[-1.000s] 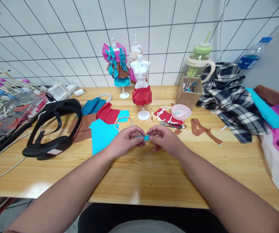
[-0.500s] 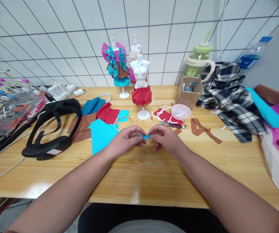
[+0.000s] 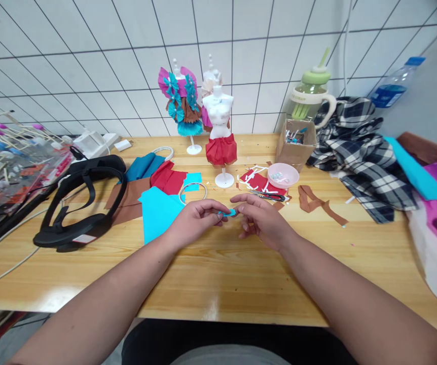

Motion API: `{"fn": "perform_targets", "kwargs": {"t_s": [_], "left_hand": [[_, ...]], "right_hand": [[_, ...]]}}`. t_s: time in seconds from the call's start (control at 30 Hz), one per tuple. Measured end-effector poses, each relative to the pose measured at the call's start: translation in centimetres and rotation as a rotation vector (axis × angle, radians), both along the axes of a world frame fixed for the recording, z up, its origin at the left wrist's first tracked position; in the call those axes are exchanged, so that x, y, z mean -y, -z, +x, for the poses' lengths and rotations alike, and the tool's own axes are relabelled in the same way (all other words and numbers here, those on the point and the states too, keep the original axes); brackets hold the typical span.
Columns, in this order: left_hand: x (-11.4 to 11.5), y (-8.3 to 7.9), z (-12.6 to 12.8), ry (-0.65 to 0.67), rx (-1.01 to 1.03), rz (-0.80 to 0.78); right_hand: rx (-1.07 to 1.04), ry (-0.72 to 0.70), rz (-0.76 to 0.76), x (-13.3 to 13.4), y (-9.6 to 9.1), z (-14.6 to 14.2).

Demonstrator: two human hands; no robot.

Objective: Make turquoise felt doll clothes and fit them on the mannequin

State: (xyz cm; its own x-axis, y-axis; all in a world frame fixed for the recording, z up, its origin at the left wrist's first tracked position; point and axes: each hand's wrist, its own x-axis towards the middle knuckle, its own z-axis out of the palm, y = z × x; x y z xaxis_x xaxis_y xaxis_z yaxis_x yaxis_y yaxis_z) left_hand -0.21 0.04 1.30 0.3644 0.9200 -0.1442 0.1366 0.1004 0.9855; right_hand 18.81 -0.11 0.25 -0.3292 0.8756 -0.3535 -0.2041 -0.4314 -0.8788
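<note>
Between the thumb and fingers of my left hand is a small folded piece of blue paper. My right hand is beside it with fingers apart; a fingertip is close to the paper's right end, and I cannot tell whether it touches. Behind my hands stands a white mini dress form in a red crepe-paper skirt. A larger sheet of blue paper lies by my left wrist, with a roll of tape at its corner. Small scissors lie beyond my right hand.
A pink bowl, a cardboard box and a green-lidded jug stand at the back right. Brown paper strips lie on the right. At left is a black headset. A second, dressed form stands by the wall.
My right hand has let go of the blue paper's right end, and its fingers have spread. My left hand still holds the paper in nearly the same place.
</note>
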Motion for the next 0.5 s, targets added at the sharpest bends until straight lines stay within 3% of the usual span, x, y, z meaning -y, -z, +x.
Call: {"fn": "perform_targets", "kwargs": {"t_s": [0.33,0.5], "left_hand": [[-0.11,0.11,-0.03,0.032,-0.031,0.006],[0.1,-0.17,-0.19,0.013,-0.069,0.085]], "right_hand": [[0.108,-0.024,0.099,0.06,0.0,-0.27],[0.151,-0.007,0.137,-0.09,0.17,-0.25]]}}
